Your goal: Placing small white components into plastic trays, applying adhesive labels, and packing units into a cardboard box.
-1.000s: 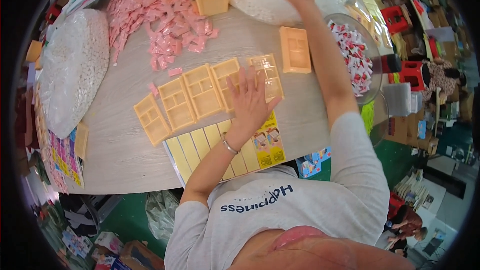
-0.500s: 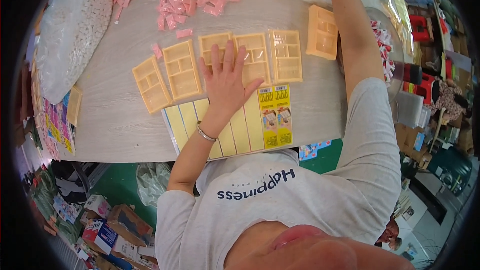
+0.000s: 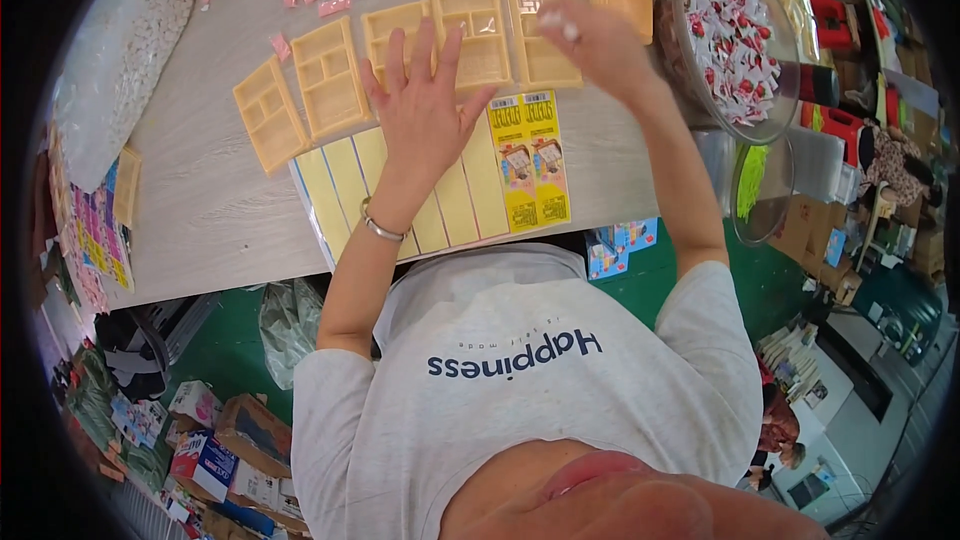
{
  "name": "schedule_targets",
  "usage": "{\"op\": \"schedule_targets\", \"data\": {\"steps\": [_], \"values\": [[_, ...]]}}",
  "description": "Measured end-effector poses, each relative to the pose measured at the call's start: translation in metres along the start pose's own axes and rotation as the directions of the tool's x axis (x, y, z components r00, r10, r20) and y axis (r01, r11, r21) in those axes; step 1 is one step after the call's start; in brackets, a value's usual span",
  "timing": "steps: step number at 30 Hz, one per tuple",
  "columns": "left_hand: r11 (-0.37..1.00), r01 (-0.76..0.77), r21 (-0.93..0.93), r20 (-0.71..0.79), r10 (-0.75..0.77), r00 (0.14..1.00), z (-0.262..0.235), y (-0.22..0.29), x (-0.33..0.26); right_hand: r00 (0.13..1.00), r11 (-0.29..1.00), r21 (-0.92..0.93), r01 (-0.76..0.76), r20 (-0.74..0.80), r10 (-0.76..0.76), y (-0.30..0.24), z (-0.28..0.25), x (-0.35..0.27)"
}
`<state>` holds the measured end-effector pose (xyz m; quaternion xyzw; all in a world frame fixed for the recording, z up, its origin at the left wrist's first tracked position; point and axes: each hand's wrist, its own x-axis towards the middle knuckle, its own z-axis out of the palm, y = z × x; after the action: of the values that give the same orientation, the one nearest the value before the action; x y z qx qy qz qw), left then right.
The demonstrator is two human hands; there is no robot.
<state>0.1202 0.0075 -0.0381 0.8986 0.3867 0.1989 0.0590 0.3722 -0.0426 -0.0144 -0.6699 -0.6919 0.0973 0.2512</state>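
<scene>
A yellow tray (image 3: pixel 470 30) is pressed flat by the left hand (image 3: pixel 425 110), fingers apart. Small white pieces (image 3: pixel 560 25) are pinched in the right hand (image 3: pixel 595 45) fingers above another tray (image 3: pixel 540 60) on the table (image 3: pixel 200 200), w/ a bowl of wrapped sweets (image 3: pixel 735 40) nearby.

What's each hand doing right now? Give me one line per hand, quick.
Left hand: open, fingers spread, pressed flat across the yellow trays and yellow cards.
Right hand: closed on a small white piece above a tray.

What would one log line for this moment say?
left hand: flat on yellow trays | right hand: pinching small white piece over tray | bowl of wrapped sweets: beside
</scene>
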Motion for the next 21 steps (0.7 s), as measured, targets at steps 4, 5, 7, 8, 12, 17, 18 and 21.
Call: {"op": "schedule_targets", "data": {"steps": [4, 5, 7, 8, 12, 17, 18, 21], "values": [[0.998, -0.030, -0.049, 0.118, 0.036, 0.992, -0.008, 0.013, -0.031, 0.976, 0.950, -0.278, 0.144, 0.201, -0.089, 0.001, 0.014, -0.029], [0.999, -0.026, -0.048, 0.117, 0.031, 0.993, -0.008, 0.014, -0.038, 0.970, 0.941, -0.300, 0.155, 0.228, -0.088, -0.002, 0.011, -0.025], [0.998, 0.014, -0.065, 0.204, 0.000, 0.979, -0.006, 0.017, -0.046, 0.962, 0.931, -0.321, 0.173, 0.258, -0.089, -0.004, 0.009, -0.023], [0.998, 0.020, -0.064, 0.204, -0.007, 0.979, -0.007, 0.017, -0.047, 0.971, 0.940, -0.295, 0.171, 0.213, -0.109, -0.004, 0.008, -0.024], [0.993, 0.020, -0.114, 0.169, -0.001, 0.986, -0.007, 0.016, -0.044, 0.983, 0.959, -0.217, 0.185, 0.052, -0.178, -0.001, 0.005, -0.028], [0.994, -0.031, -0.101, 0.185, 0.049, 0.982, -0.002, 0.017, -0.033, 0.962, 0.841, 0.539, -0.037, -0.207, 0.176, 0.002, 0.020, -0.019], [0.994, -0.032, -0.104, 0.190, 0.051, 0.980, -0.003, 0.016, -0.031, 0.918, 0.586, 0.806, -0.086, -0.165, 0.361, -0.002, 0.020, -0.014], [0.994, -0.048, -0.095, 0.189, 0.065, 0.980, 0.005, 0.012, -0.029, 0.905, 0.355, 0.934, -0.025, -0.130, 0.406, -0.029, 0.034, 0.003]]}}
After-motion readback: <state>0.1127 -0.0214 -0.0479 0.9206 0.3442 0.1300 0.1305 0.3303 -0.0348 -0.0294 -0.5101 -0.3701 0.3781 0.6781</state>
